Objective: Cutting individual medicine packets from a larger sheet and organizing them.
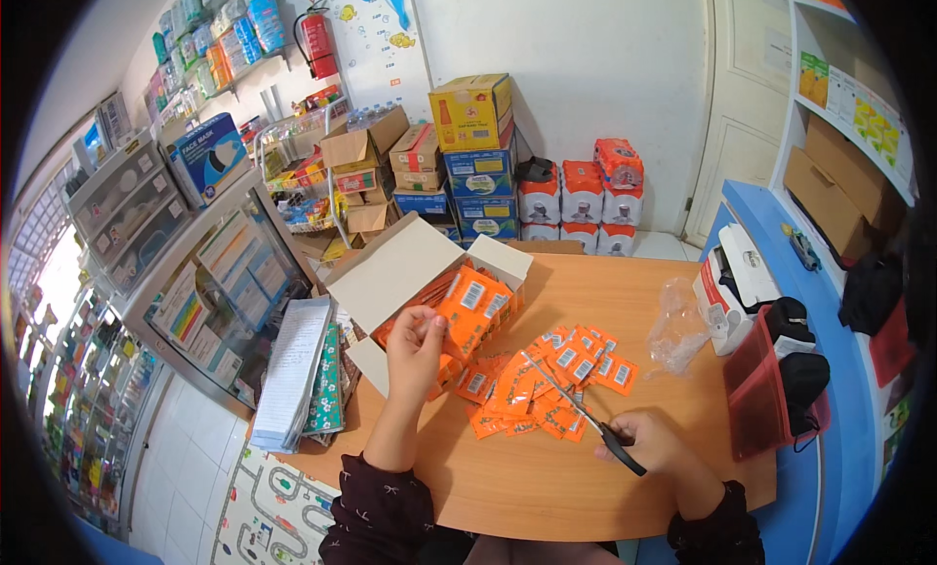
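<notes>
Between the thumb and fingers of my left hand [417, 356] is a strip of orange sachets [476, 307], raised in front of an open cardboard box [402, 272]. More orange packets fill the box, whose pale flaps are folded out. My right hand [648, 444] grips black-handled scissors [578, 404], pointing up and left. Their blades lie over a loose pile of orange sachets [542, 389] on the wooden table [585, 484]. Whether the blades touch the pile is hard to tell.
Crumpled clear plastic [677, 331] lies right of the pile. Beyond it stand a red plastic holder [750, 389] and a white box [721, 309]. Papers [296, 367] and a green patterned book [326, 382] lie at the left edge, beside a glass cabinet [219, 294]. Stacked cartons [479, 166] stand behind.
</notes>
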`<state>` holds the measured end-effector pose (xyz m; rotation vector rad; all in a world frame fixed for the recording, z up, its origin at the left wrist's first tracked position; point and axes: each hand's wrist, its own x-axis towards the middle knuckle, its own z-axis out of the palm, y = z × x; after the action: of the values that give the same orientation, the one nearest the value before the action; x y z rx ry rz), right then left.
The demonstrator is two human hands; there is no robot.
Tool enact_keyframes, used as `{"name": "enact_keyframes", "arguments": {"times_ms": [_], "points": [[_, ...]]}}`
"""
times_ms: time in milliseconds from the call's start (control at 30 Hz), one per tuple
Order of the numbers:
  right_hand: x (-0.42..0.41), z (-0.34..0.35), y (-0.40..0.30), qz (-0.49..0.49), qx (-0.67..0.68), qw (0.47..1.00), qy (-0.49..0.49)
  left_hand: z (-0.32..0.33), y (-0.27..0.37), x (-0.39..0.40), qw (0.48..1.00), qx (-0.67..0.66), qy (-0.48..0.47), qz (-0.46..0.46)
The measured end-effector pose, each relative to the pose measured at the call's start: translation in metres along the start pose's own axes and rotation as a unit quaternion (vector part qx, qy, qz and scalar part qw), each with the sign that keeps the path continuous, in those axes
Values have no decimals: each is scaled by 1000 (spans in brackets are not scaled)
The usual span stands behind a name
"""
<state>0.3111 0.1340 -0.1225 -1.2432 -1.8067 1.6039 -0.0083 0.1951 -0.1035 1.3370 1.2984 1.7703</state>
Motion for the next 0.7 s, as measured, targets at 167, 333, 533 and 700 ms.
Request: {"name": "enact_keyframes", "arguments": {"times_ms": [167, 333, 533, 700], "points": [[1, -1, 4, 7, -20, 1000, 11, 26, 3, -21, 984, -92, -116, -100], [3, 1, 6, -10, -6, 1000, 8, 35, 0, -32, 975, -89, -163, -120], [2, 0, 5, -9, 0, 1000, 6, 41, 1, -39, 970, -87, -184, -136], [3, 1, 6, -11, 8, 1000, 9, 46, -5, -44, 970, -112, -178, -121]]}}
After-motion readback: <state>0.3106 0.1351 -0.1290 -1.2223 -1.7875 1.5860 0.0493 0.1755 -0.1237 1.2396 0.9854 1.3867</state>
